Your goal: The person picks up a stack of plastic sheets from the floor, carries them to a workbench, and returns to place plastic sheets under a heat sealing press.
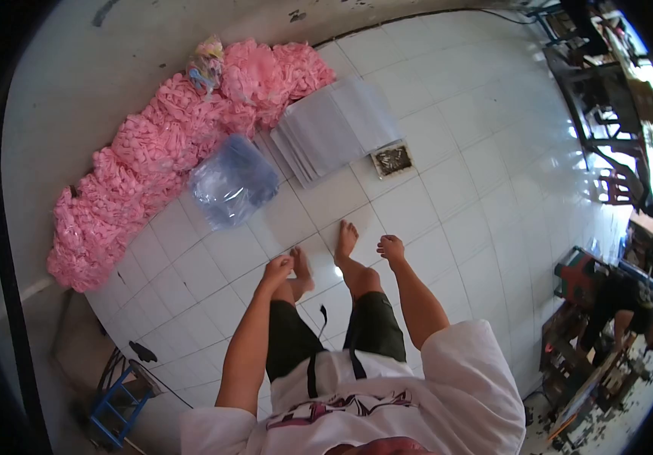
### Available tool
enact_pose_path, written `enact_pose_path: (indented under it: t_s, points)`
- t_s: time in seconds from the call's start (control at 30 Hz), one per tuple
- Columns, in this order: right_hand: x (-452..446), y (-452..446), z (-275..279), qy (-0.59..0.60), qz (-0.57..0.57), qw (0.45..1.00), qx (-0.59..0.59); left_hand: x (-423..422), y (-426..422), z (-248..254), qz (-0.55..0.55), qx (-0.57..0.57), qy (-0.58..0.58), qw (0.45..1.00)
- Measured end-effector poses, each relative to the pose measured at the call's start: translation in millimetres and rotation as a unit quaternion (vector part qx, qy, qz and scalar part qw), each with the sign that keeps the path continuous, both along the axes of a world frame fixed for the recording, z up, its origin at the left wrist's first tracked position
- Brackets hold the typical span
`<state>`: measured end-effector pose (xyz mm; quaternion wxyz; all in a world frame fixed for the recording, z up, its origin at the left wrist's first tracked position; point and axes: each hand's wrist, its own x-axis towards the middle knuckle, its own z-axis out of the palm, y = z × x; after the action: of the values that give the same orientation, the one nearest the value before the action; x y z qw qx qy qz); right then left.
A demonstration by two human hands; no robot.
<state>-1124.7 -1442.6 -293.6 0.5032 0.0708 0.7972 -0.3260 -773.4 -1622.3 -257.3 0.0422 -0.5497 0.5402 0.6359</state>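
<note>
My left hand [278,270] hangs in front of me above my left shin and foot, its fingers curled together; whether anything small is in it I cannot make out. My right hand [391,247] is beyond my right foot's side, over the white tiles, with its fingers bent and nothing visible in them. Both hands are apart from the goods on the floor. Nearest to them lie a stack of clear bluish plastic bags [234,182], a fanned stack of greyish translucent sheets [334,129] and a small open box [392,160] with dark contents.
A long heap of pink bundles [148,152] runs along the wall, with a multicoloured bag [206,65] on it. A blue metal frame [120,406] stands at lower left. At right are tables, a red stool [613,187] and a person in dark clothes [622,307] bending over a workbench.
</note>
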Motion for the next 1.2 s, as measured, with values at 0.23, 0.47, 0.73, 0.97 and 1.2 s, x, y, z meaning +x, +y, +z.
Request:
enact_pose_path:
  t_s: [0.23,0.47,0.73,0.97,1.2]
  points:
    - [-8.3,-163.3,-173.8,-0.086,-0.046,0.994,-0.057,-164.9,-77.4,-101.2,-0.090,-0.080,-0.021,0.992]
    - [-12.7,-287.0,-336.6,-0.187,-0.266,0.943,-0.062,-208.5,-163.4,-299.8,-0.098,-0.213,-0.041,0.971]
    - [7.6,-355.0,-368.1,-0.037,-0.411,0.895,-0.171,-277.9,-278.4,-368.0,-0.294,-0.364,-0.146,0.871]
    - [13.5,-359.5,-366.2,-0.012,-0.429,0.903,-0.022,-278.6,-285.5,-353.3,-0.405,-0.274,-0.217,0.845]
    - [8.1,-345.2,-366.8,-0.070,-0.461,0.872,-0.151,-280.1,-288.5,-357.3,-0.427,-0.245,-0.222,0.842]
